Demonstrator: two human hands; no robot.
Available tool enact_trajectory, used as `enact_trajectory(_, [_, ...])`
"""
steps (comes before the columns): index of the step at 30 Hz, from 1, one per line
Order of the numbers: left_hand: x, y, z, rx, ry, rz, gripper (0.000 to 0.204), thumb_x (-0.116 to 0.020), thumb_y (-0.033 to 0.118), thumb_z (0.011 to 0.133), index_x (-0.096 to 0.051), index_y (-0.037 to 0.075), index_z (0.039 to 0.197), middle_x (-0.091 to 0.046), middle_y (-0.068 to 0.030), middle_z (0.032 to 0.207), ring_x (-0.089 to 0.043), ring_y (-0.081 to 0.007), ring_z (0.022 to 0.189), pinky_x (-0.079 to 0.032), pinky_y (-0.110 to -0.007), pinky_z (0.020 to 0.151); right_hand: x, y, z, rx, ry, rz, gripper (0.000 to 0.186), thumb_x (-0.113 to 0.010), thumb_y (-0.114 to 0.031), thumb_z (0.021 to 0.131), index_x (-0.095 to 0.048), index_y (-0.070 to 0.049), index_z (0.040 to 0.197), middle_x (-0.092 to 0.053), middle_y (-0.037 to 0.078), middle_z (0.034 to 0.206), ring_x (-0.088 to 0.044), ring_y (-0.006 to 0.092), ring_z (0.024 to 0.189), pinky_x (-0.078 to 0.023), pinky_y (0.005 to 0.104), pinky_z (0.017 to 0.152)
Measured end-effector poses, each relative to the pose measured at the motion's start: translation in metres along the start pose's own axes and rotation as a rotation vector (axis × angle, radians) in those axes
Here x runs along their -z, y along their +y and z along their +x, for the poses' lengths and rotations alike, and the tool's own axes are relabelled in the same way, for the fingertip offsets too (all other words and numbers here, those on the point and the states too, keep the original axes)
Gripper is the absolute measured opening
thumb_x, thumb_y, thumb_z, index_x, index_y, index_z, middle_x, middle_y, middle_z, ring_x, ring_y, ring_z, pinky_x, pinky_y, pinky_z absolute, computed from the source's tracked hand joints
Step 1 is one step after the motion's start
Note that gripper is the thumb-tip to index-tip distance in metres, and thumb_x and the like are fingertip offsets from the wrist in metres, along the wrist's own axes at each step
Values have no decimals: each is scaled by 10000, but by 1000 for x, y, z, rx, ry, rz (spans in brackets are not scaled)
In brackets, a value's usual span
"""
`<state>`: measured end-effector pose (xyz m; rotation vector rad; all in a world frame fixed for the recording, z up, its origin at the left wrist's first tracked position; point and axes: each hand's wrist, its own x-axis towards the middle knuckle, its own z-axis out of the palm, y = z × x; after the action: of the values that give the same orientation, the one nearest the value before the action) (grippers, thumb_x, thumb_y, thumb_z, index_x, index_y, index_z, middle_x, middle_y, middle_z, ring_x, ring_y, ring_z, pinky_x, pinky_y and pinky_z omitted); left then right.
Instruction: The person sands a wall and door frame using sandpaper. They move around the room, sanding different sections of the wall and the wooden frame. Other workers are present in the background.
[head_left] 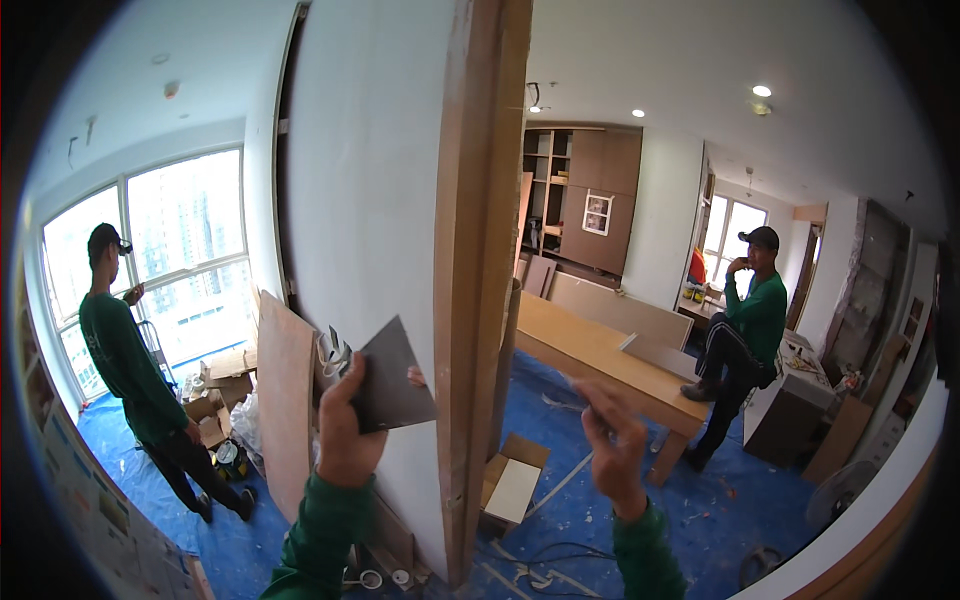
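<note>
Left of centre, my left hand [347,428] is clamped on the edge of a dark grey sheet [397,378], probably to leave its face clear. Lower right of centre, my right hand [615,450] is blurred; whether it's gripping anything, I can't tell.

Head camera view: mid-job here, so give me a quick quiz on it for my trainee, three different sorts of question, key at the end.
1. Multiple choice: what does the bare left hand hold?
A) a red-handled brush
B) a dark grey, flat, straight-edged sheet
C) a coiled white hose

2. True or false: the bare right hand is apart from the upright brown wooden wall edge.

3. Count: how many co-workers in dark green long-sleeved tops are in view?

Key: 1. B; 2. True; 3. Two.
</note>
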<state>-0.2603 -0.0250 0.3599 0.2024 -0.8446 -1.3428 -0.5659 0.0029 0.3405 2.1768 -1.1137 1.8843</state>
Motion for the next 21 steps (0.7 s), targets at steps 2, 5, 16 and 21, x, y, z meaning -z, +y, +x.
enact_trajectory(2, [2, 8, -4, -115, 14, -10, 275, -504, 197, 1048, -541, -26, 1205, -631, -130, 1123, -616, -187, 1074, -527, -348, 960, -5, -7, 19, -57, 81, 122, 309, -552, -18, 968, -630, 29, 1264, -649, 139, 1217, -651, 253, 1109, -544, 370, 915])
enact_trajectory(5, [8, 19, 0, -90, 118, 121, 290, -598, 267, 997, -599, 19, 1147, -659, -93, 1093, -642, -213, 1022, -516, -371, 934, -8, -21, 60, -149, 121, 348, 325, -523, -69, 1004, -586, 54, 1297, -664, 130, 1158, -656, 252, 1096, -529, 366, 943])
enact_trajectory(16, [33, 42, 4, 54, 51, -37, 391, -526, 219, 1023, -496, -25, 1327, -609, -130, 1167, -629, -231, 1006, -534, -350, 924, -38, -47, 267, -163, 59, 374, 299, -613, -234, 881, -633, 54, 802, -561, 27, 713, -481, 129, 655, -414, 341, 644])
enact_trajectory(21, [74, 56, -4, -47, -27, 210, 369, -520, 224, 1025, -513, -26, 1296, -611, -113, 1183, -631, -231, 1036, -534, -358, 930, -49, -44, 301, -223, 69, 287, 285, -611, -186, 898, -676, 67, 1010, -684, 93, 901, -643, 173, 782, -507, 322, 752])
